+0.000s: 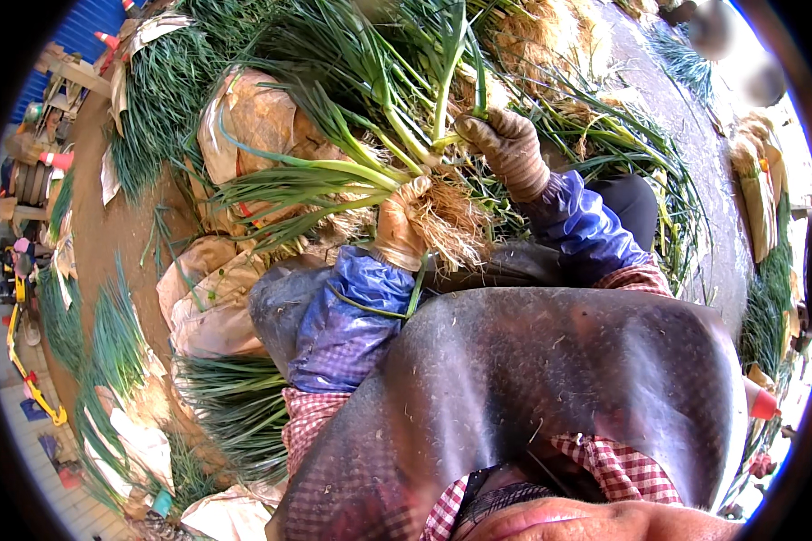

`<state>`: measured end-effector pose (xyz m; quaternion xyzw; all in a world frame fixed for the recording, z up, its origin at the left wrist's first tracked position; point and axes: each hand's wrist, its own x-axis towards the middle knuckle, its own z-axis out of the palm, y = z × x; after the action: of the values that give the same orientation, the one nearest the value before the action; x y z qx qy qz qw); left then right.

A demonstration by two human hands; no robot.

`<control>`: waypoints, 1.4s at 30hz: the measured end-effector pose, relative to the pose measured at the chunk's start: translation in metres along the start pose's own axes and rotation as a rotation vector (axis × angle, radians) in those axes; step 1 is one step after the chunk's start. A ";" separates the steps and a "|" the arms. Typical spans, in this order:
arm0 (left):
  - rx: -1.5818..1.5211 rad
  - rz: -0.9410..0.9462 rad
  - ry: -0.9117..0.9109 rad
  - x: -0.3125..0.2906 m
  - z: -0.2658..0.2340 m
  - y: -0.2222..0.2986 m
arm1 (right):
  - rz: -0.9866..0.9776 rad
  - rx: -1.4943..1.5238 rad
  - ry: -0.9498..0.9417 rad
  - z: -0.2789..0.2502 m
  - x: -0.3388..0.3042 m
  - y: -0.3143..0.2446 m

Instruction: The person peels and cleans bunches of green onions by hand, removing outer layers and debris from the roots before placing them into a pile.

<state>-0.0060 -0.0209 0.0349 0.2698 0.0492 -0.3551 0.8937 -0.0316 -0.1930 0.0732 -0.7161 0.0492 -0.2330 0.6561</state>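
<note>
My gloved left hand (pixel 399 230) is wrapped around the lower stems of a bunch of green onions (pixel 356 169). Their green leaves fan out to the left and away from me. A shaggy tangle of brown roots (pixel 451 221) hangs out on the right side of that hand. Just right of the bunch, my gloved right hand (pixel 510 149) is closed, with thumb and fingers pinching a green onion leaf (pixel 482 90). Both gloves look tan and soiled, below blue plastic sleeves. The fingertips of my left hand are partly hidden by the roots and stems.
Ahead lies a heap of green onions (pixel 595 122) with a pile of straw-coloured roots (pixel 550 41) behind it. A tan sack (pixel 257 122) stands beyond my left hand. More bundles (pixel 117 338) line the floor at left, and wrapped ones (pixel 756 194) stand at far right.
</note>
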 end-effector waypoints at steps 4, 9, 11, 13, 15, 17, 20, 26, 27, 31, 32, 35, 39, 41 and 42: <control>0.096 0.120 -0.007 0.003 -0.005 -0.003 | -0.238 -0.087 -0.097 -0.001 -0.007 -0.023; -0.092 -0.074 0.034 0.008 -0.017 -0.002 | -0.737 0.204 0.022 -0.025 0.018 -0.055; -0.073 0.010 0.128 0.000 -0.011 0.008 | -0.500 0.208 0.359 -0.051 0.034 -0.049; -0.093 -0.009 0.085 0.001 -0.019 0.010 | -0.200 0.233 0.530 -0.093 0.049 -0.025; -0.098 -0.058 0.020 0.001 -0.015 0.006 | 0.194 0.540 0.405 -0.104 0.042 0.028; -0.109 -0.135 -0.098 -0.001 -0.013 0.006 | 0.437 0.571 0.208 -0.066 0.024 0.051; -0.119 -0.188 -0.098 0.006 -0.024 -0.006 | 0.670 0.601 -0.063 -0.005 0.027 0.117; -0.152 -0.105 -0.099 -0.001 -0.024 -0.010 | 0.243 0.323 -0.768 0.040 0.037 0.139; -0.145 -0.096 -0.094 -0.002 -0.027 -0.008 | 0.030 0.101 -0.834 0.039 0.039 0.136; -0.095 -0.091 -0.055 0.007 -0.033 -0.015 | 0.297 -0.319 -0.789 0.009 0.035 0.173; -0.087 -0.074 -0.038 0.005 -0.028 -0.011 | 0.409 -0.741 -0.716 0.008 0.034 0.151; -0.085 -0.160 -0.116 0.001 -0.031 -0.009 | 0.183 -1.456 -1.025 -0.062 0.023 0.190; -0.291 -0.185 -0.550 -0.026 0.001 0.028 | 0.542 -1.393 -1.252 -0.073 0.045 0.131; -0.264 -0.168 -0.489 -0.032 0.006 0.032 | 0.492 -1.013 -0.939 -0.077 0.066 0.108; -0.258 -0.253 -0.470 -0.026 0.005 0.029 | 0.541 -1.025 -0.800 -0.070 0.087 0.124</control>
<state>-0.0066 0.0103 0.0594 0.0561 -0.0812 -0.5074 0.8560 0.0470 -0.3070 -0.0206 -0.9284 0.0839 0.2721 0.2388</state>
